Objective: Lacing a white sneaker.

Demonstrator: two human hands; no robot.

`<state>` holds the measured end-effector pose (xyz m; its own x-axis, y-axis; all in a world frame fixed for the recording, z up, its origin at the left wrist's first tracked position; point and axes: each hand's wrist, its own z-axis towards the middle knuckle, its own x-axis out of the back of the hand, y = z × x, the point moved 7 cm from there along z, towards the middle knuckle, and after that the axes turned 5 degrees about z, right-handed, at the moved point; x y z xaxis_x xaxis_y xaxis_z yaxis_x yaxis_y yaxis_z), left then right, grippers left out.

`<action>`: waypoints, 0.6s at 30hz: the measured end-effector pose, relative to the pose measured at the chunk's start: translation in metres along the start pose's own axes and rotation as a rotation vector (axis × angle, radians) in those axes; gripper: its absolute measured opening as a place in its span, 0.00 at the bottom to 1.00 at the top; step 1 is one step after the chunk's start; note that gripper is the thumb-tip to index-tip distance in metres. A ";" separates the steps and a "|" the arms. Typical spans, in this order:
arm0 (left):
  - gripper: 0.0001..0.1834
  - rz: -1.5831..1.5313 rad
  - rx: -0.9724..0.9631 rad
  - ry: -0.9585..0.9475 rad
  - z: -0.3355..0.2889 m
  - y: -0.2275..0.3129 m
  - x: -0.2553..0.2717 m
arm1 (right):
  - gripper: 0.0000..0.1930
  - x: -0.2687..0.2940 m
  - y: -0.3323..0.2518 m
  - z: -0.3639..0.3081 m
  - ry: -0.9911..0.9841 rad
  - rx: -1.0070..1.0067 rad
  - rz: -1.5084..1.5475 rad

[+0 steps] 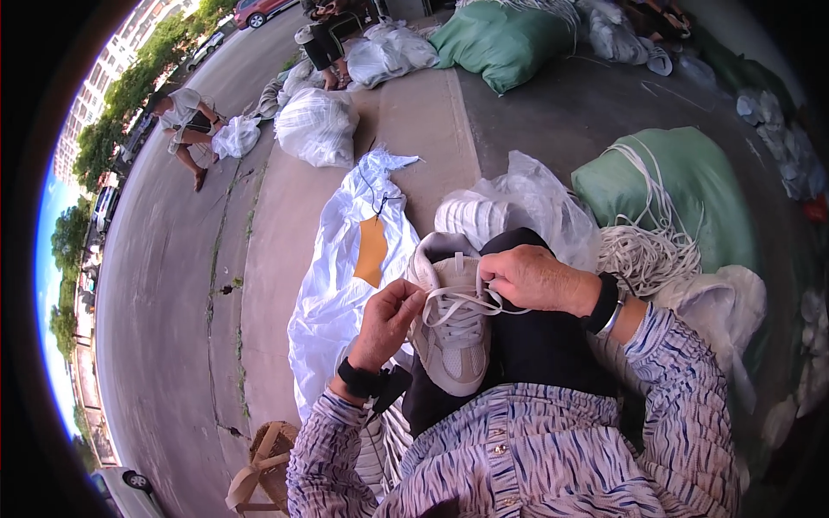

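Observation:
A light beige sneaker (458, 367) rests on my dark-trousered lap, its toe pointing toward me and its opening away. A pale shoelace (466, 300) crosses loosely over the tongue and runs out to both sides. At the shoe's left side, my left hand (378, 332) is closed in a pinch on the lace. My right hand (537, 281) pinches the lace at the shoe's right edge, its fingertips partly hidden by the hand itself.
White plastic sheeting (324, 302) with an orange-yellow piece (370, 252) spreads at the left. A bundle of pale laces (648, 250) lies by a green sack (682, 186) at the right. Beyond are a clear bag (553, 198), another green sack (505, 43) and a seated person (183, 116).

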<state>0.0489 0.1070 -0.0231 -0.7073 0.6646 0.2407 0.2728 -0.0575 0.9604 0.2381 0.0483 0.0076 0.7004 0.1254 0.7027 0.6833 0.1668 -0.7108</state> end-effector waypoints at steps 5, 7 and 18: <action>0.13 -0.029 0.041 0.046 -0.001 -0.008 0.003 | 0.07 0.006 -0.018 0.004 0.047 0.283 -0.310; 0.12 -0.027 0.065 0.041 -0.001 -0.010 0.004 | 0.09 0.007 -0.027 0.006 0.109 0.426 -0.270; 0.10 -0.053 0.005 -0.172 -0.018 -0.007 -0.014 | 0.06 -0.002 -0.030 0.013 -0.204 0.566 -0.347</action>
<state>0.0454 0.0847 -0.0304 -0.5992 0.7840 0.1623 0.2416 -0.0162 0.9702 0.2131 0.0556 0.0281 0.3703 0.1442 0.9177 0.6093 0.7080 -0.3571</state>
